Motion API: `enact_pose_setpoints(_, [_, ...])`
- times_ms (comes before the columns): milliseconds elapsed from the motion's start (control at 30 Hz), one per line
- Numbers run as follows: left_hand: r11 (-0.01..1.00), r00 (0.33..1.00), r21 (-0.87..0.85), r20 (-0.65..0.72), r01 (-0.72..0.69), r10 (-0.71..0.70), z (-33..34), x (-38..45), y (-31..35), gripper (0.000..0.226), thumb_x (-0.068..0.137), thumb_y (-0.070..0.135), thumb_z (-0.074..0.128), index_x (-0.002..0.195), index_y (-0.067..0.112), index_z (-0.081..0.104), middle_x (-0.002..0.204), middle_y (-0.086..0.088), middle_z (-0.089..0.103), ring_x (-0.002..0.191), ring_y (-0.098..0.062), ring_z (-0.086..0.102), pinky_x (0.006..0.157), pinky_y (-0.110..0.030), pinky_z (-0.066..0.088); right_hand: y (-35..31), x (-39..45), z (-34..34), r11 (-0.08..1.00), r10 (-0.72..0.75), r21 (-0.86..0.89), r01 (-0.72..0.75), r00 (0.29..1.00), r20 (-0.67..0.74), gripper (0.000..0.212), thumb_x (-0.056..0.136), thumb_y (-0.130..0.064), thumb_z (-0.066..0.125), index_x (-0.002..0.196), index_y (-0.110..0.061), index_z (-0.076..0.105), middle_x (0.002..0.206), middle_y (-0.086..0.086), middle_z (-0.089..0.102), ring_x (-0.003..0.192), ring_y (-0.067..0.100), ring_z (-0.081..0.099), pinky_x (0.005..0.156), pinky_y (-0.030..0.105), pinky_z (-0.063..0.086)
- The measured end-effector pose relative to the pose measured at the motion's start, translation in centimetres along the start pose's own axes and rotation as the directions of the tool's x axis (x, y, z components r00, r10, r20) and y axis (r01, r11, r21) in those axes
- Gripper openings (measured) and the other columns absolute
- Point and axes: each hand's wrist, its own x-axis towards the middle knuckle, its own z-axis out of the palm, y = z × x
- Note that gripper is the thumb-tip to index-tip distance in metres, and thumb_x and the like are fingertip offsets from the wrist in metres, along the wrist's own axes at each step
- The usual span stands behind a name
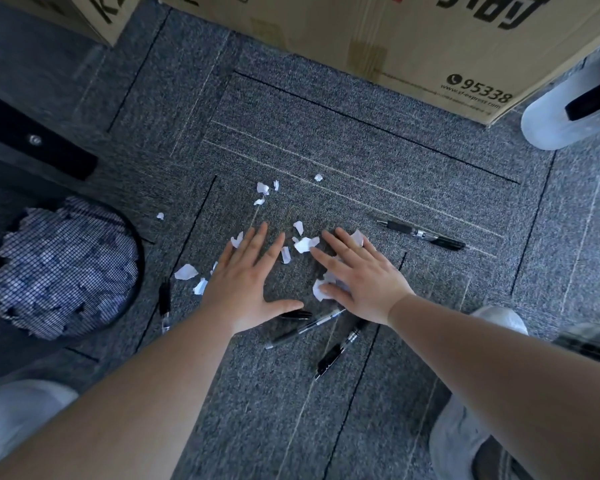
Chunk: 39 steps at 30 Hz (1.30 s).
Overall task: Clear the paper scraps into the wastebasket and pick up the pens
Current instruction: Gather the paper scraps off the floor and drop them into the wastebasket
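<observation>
Several white paper scraps [305, 244] lie scattered on the grey carpet. My left hand [246, 285] lies flat with fingers spread, its thumb over a black pen [297, 314]. My right hand [357, 278] is spread flat too, resting on scraps [321, 289] under its thumb and fingers. Another pen [305, 328] lies just below my hands, one [338, 351] nearer me, one [421, 234] to the right and one [164, 304] to the left. The black mesh wastebasket [137, 271] stands at the left, filled with white paper.
A large cardboard box [395, 39] borders the far side, a smaller one [94, 19] sits at far left. A dark furniture leg [39, 143] runs above the wastebasket. Shoe-covered feet show at right [561, 116], lower right [465, 438] and lower left [18, 407].
</observation>
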Motion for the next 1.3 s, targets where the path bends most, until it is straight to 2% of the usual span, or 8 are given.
enact_pose_setpoints(200, [0.997,0.993,0.047,-0.108,0.062,-0.057,0.1,-0.2,-1.0,0.105,0.062,0.089,0.014,0.139,0.032,-0.029,0.15,0.001,-0.031,0.141,-0.019,-0.022,0.113,-0.047,-0.01,0.2,3.0,-0.4,0.994,0.065,0.098,-0.054,0.991,-0.114,0.05,0.101,-0.042,0.023,0.148,-0.032,0.012,0.158,0.004,0.007,0.145,0.024,-0.001,0.117,0.048,0.011])
enact_pose_setpoints(333, [0.992,0.986,0.018,-0.117,0.126,-0.123,0.5,-0.8,-1.6,0.104,0.06,0.09,0.009,0.137,0.034,-0.032,0.152,0.0,-0.03,0.141,-0.019,-0.022,0.113,-0.05,-0.008,-0.4,3.7,-1.1,0.989,0.04,0.146,-0.016,0.986,-0.161,0.06,0.097,-0.053,0.026,0.149,-0.027,0.012,0.158,0.004,0.008,0.145,0.022,-0.001,0.118,0.042,0.005])
enact_pose_setpoints(567, [0.974,0.965,-0.007,-0.131,0.228,-0.227,1.5,-1.6,-2.4,0.101,0.062,0.092,0.007,0.136,0.036,-0.034,0.149,0.002,-0.033,0.141,-0.021,-0.023,0.109,-0.057,-0.008,2.9,0.2,-0.9,0.986,-0.121,-0.11,0.124,0.992,0.033,0.077,0.087,-0.073,0.021,0.147,-0.037,-0.011,0.158,0.001,-0.009,0.144,0.022,-0.013,0.114,0.044,-0.008])
enact_pose_setpoints(700, [0.943,0.942,-0.144,-0.11,0.3,-0.317,1.7,-1.2,-2.2,0.103,0.063,0.087,0.017,0.141,0.035,-0.025,0.15,0.0,-0.031,0.142,-0.029,-0.019,0.115,-0.058,0.002,3.2,0.5,-0.3,0.976,-0.145,-0.16,0.148,0.989,0.03,0.078,0.088,-0.072,0.024,0.15,-0.032,-0.004,0.158,0.005,-0.003,0.145,0.027,-0.004,0.117,0.047,0.003])
enact_pose_setpoints(867, [0.904,0.914,-0.26,-0.134,0.339,-0.382,1.8,0.2,-0.8,0.107,0.063,0.084,0.025,0.145,0.029,-0.016,0.154,-0.008,-0.024,0.141,-0.035,-0.019,0.114,-0.053,-0.003,1.7,2.2,0.4,0.985,-0.109,-0.143,0.1,0.992,-0.061,0.072,0.092,-0.066,0.024,0.15,-0.03,0.004,0.157,0.008,0.007,0.145,0.026,0.006,0.117,0.05,0.008])
enact_pose_setpoints(1067, [0.912,0.91,-0.378,-0.304,0.157,-0.283,2.1,2.2,1.0,0.094,0.076,0.073,0.028,0.149,0.018,0.002,0.157,-0.012,-0.005,0.144,-0.028,-0.006,0.116,-0.049,0.004,-0.2,5.2,0.0,0.998,-0.063,-0.03,0.059,0.983,-0.171,0.063,0.095,-0.057,0.025,0.149,-0.027,0.013,0.156,0.01,0.017,0.144,0.027,0.012,0.114,0.049,0.008])
enact_pose_setpoints(1200, [0.892,0.895,-0.449,-0.377,0.051,-0.241,1.7,2.4,0.7,0.087,0.083,0.06,0.044,0.149,0.015,0.008,0.158,-0.008,0.002,0.144,-0.018,-0.003,0.115,-0.046,0.021,-0.4,6.0,-0.7,0.996,-0.033,0.075,0.057,0.958,-0.286,0.06,0.097,-0.051,0.03,0.147,-0.018,0.024,0.154,0.012,0.022,0.144,0.026,0.012,0.116,0.047,0.011])
enact_pose_setpoints(1300, [0.92,0.885,-0.39,-0.415,0.036,-0.211,0.5,2.4,-0.7,0.081,0.087,0.056,0.043,0.149,0.015,0.009,0.158,-0.004,0.002,0.141,-0.008,-0.007,0.117,-0.038,0.011,-0.3,7.2,-1.8,0.995,0.026,0.101,0.01,0.94,-0.341,0.061,0.097,-0.052,0.027,0.146,-0.016,0.027,0.154,0.012,0.024,0.144,0.026,0.014,0.117,0.047,0.012])
